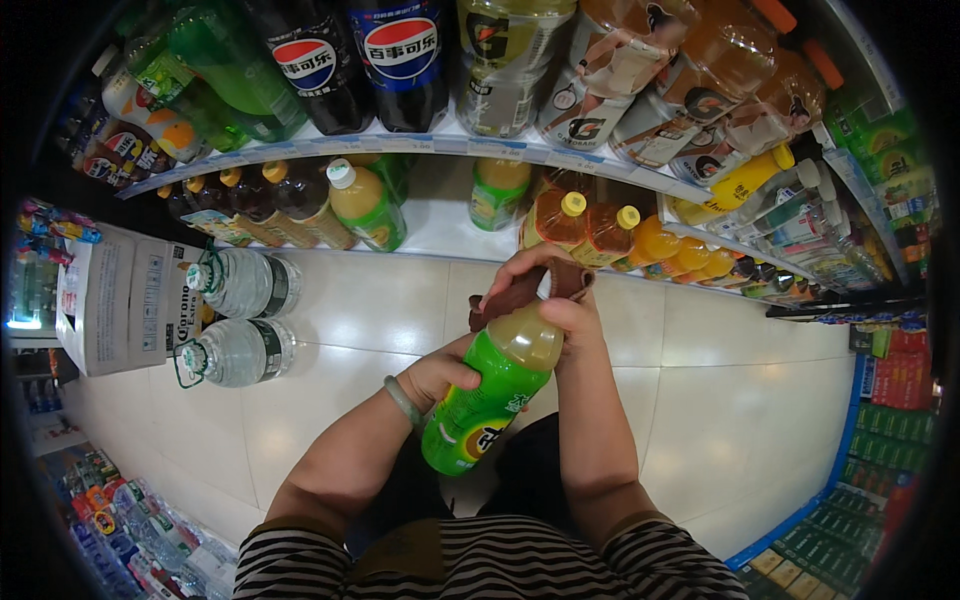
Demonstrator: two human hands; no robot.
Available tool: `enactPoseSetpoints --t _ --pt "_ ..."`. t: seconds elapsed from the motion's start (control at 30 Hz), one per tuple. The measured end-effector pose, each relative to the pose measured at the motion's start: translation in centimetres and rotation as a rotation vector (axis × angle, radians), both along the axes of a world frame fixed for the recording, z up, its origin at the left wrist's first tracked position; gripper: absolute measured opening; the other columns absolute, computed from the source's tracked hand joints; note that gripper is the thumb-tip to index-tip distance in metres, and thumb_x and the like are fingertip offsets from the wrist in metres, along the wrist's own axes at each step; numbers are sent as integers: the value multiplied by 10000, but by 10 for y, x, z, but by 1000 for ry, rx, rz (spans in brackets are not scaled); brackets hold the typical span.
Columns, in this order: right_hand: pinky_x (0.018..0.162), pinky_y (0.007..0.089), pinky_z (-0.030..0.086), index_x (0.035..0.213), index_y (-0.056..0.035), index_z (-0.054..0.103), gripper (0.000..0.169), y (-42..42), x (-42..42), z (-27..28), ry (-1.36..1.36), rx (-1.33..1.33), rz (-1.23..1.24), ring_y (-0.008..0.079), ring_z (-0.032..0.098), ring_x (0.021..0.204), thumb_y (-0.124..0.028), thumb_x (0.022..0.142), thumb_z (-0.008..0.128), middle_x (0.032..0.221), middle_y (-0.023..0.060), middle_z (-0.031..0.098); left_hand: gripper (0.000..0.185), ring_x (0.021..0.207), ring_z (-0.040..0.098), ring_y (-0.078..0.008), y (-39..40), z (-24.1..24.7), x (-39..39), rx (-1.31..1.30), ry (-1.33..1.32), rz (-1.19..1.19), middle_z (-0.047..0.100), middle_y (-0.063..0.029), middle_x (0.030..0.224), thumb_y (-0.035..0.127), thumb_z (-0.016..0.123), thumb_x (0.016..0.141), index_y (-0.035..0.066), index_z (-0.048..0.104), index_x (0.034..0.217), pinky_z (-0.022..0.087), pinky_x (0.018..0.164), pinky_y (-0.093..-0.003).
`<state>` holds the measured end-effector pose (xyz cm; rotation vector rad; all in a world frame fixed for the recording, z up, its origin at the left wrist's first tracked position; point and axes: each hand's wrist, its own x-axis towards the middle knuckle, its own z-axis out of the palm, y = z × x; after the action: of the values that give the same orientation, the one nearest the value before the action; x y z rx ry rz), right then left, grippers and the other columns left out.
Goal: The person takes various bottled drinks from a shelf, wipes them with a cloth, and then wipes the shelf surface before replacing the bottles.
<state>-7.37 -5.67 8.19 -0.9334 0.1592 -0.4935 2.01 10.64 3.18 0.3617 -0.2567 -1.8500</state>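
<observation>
Tilted in front of me is a large green-labelled drink bottle [491,401] with pale yellow liquid, its neck pointing up and away. My left hand [442,375] grips the bottle around its side, a jade-like bangle on that wrist. At the bottle's top, my right hand [566,304] holds a brown cloth [521,296] against the shoulder and cap. The cloth and fingers hide most of the neck; a bit of white shows there. Similar green-labelled bottles [367,206] stand on the bottom shelf [431,225] beyond my hands, one left and another [497,195] near the middle.
Above hangs a shelf edge [405,144] with price tags, lined with Pepsi [397,60] and Gatorade bottles [592,97]. Two big water jugs [244,352] lie left on the tiled floor [360,420], beside a Corona carton [124,300]. Stacked drink cases [892,427] stand right.
</observation>
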Motion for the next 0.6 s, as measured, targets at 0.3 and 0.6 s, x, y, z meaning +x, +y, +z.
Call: enactPoseSetpoints --t 0.3,0.6 --pt "672 293 524 901 -3 594 110 -6 -3 15 226 -262 -344 170 666 740 -16 835 680 815 78 656 829 1173 543 -227 -14 13 -5 -26 -1102 325 564 -101 1241 260 866 672 42 408 1328 430 996 -352" --pt "738 369 540 927 -4 600 314 -26 -1 -1 451 78 -343 229 645 753 -317 923 592 809 111 641 815 1088 590 -240 -17 7 -1 -37 -1216 269 607 -140 1149 228 868 646 43 433 1309 445 979 -358"
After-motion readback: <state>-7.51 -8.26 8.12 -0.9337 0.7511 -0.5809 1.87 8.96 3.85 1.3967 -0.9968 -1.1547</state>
